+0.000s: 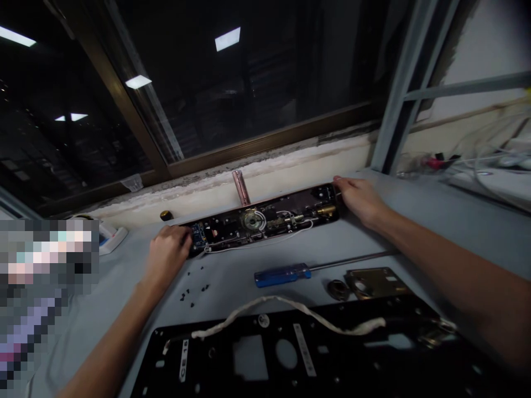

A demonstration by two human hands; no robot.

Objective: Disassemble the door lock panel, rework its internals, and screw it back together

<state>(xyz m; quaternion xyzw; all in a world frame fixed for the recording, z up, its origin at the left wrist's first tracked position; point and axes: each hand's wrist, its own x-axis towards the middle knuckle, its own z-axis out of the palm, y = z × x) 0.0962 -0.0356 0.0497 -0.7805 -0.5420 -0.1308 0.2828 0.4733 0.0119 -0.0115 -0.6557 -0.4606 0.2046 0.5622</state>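
Observation:
A long, narrow door lock panel (271,224) is held crosswise between my hands, its open inner side facing me. Inside it are a blue circuit board, a round mechanism, wires and a brass-coloured part. My left hand (169,249) closes around the panel's left end, and my right hand (360,202) grips the right end. Behind the panel a copper-coloured lever handle (240,188) sticks up. Closer to me, a screwdriver (282,275) with a blue handle lies on the grey table. Several small black screws (186,293) are scattered near my left forearm.
A large black plate (224,365) with cut-outs and a taped cable (315,315) fills the near edge. Beside it lie a brass-coloured plate (385,282) and a dark ring (339,289). A window stands behind, and a frame post (396,127) rises at right. Cables (481,166) are piled there.

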